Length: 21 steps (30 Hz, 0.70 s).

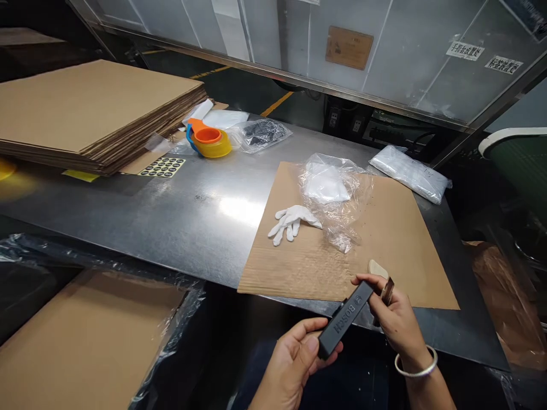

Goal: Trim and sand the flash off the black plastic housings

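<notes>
Both my hands hold a long black bar with white lettering, just off the near edge of the metal table. My left hand grips its near end from below. At the far end, my right hand pinches the bar with thumb and fingers and also holds a small brown-and-white tool; a silver bangle is on that wrist. A flat cardboard sheet lies on the table just beyond my hands.
On the cardboard sheet lie a white glove and a crumpled clear plastic bag. A stack of cardboard sheets, an orange tape dispenser, a sticker sheet and bagged items sit farther back. A plastic-lined carton stands at lower left.
</notes>
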Motion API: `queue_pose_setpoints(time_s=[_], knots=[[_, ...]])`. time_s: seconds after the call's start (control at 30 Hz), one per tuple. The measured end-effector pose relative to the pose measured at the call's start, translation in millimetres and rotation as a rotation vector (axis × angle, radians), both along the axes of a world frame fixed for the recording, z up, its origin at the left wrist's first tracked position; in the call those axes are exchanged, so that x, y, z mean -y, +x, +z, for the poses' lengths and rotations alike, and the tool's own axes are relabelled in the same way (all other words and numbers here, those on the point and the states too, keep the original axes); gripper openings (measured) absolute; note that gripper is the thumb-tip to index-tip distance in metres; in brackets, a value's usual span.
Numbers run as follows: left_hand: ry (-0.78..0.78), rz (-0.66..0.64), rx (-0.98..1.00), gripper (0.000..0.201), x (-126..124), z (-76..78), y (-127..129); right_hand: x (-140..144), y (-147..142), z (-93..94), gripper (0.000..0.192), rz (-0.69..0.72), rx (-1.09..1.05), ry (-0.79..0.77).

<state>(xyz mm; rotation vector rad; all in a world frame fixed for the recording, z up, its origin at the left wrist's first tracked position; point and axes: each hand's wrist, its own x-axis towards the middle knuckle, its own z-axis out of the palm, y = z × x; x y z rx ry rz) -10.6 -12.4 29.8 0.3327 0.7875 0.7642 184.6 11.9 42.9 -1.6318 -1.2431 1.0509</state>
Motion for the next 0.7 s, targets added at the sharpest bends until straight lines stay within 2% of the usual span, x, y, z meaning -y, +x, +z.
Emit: queue_pose_setpoints(time_s=[0.13, 0.37, 0.57, 0.7], knots=[[0.012, -0.028, -0.005, 0.041, -0.9, -0.2, -1.1, -4.1, -2.6, -0.5, 0.030, -0.007, -0.016, -0.044], [0.002, -0.049, -0.034, 0.040, -2.7, 2.7, -2.4, -8.3, -3.0, -3.4, 0.028, 0.004, -0.014, -0.028], [-0.039, -0.043, -0.075, 0.027, -7.6, 10.8, -5.0, -7.1, -0.7, -3.5, 0.022, 0.108, 0.092, 0.048], [-0.055, -0.087, -0.089, 0.023, -10.1, 15.6, -7.6, -4.8, 0.4, -0.9, 0.022, 0.171, 0.164, 0.090]])
